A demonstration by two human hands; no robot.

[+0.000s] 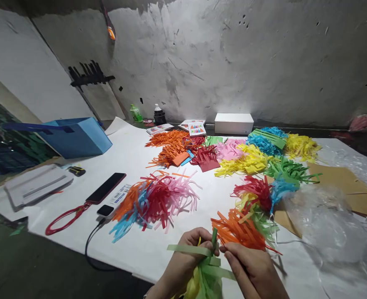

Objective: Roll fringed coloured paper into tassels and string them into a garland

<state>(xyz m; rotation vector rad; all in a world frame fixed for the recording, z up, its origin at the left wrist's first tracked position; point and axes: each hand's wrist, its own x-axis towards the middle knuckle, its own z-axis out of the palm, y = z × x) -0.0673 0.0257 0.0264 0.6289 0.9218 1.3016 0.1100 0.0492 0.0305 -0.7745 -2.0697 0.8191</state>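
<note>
At the tabletop's near edge, left hand (190, 259): I see it closed around the gathered top of a green fringe (209, 284), thumb and fingers pinching it; a dark green strip (214, 236) stands up beside the fingertips, and a pale green strip (183, 249) crosses the hand.
Right hand (255, 268): I have its thumb and forefinger close together, just beside the dark green strip; I cannot tell whether anything thin is caught between them.
Green fringe: it hangs below the two hands at the near edge of the tabletop (202, 211), yellow strips (193, 285) beside it.
Orange fringe (238, 229): it lies just beyond the right hand, next to a row with a red fringe (255, 191) and a blue fringe (283, 190).
Mixed pile (163, 197): I find orange, blue, red and pink strips left of the hands, inward from the near edge.
Phone (106, 189): it lies left of the pile with a red strap (64, 220), near a white device (106, 210) joined to a black cable (91, 245).
Right edge: I make out crumpled clear plastic (329, 232) and brown card (342, 185).
Far edge: more fringes lie before a white box (233, 123) and a printed card (197, 129).
Far left corner: a blue bag (77, 137) rests there, papers (38, 185) nearer me along the left edge.
</note>
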